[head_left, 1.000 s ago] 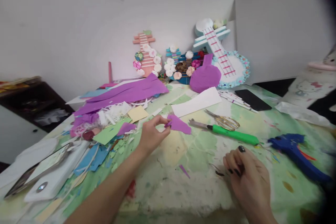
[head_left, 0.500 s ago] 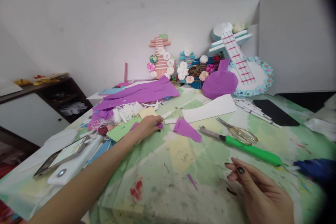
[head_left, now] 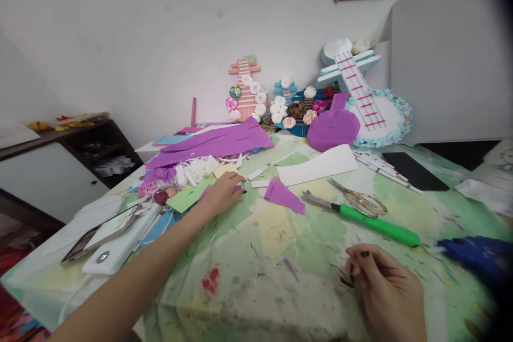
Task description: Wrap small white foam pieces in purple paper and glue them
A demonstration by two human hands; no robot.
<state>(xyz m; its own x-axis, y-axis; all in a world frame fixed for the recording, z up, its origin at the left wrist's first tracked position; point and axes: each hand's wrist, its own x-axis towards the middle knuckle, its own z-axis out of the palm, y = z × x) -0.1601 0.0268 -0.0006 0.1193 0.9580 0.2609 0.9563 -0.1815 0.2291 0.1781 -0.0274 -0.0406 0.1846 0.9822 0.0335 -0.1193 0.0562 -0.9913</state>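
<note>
1. The left hand (head_left: pixel 224 194), which 1 second ago is at the narrow end of a wedge-shaped purple paper piece (head_left: pixel 284 196), is now farther left, well apart from it; the piece lies flat on the green-and-yellow painted tablecloth (head_left: pixel 256 272), near the tip of the long metal tool with a bright green handle (head_left: pixel 377 224)

2. The left fingers now bend down beside a pale yellow paper square (head_left: pixel 225 170) and a light green paper sheet (head_left: pixel 188 196); a small purple scrap (head_left: pixel 237 188) shows partly under them, and I cannot tell whether they are clamped on it or only rest over it

3. The right hand (head_left: pixel 385 283), more stretched out 0.5 seconds ago, is now curled, thumb over the bent fingers; its palm is hidden, so I cannot tell whether the tips meet or grip anything

4. A thin dark curved strip (head_left: pixel 347 282) lies at the right fingertips; whether they touch is unclear

5. The green-handled tool and the gold-handled scissors (head_left: pixel 350 193) keep their places side by side

6. The blue glue gun (head_left: pixel 473 256), clearer 1 second ago, is now blurred and partly lost in the dark right edge

7. The left forearm is cut off by the bottom edge
</note>
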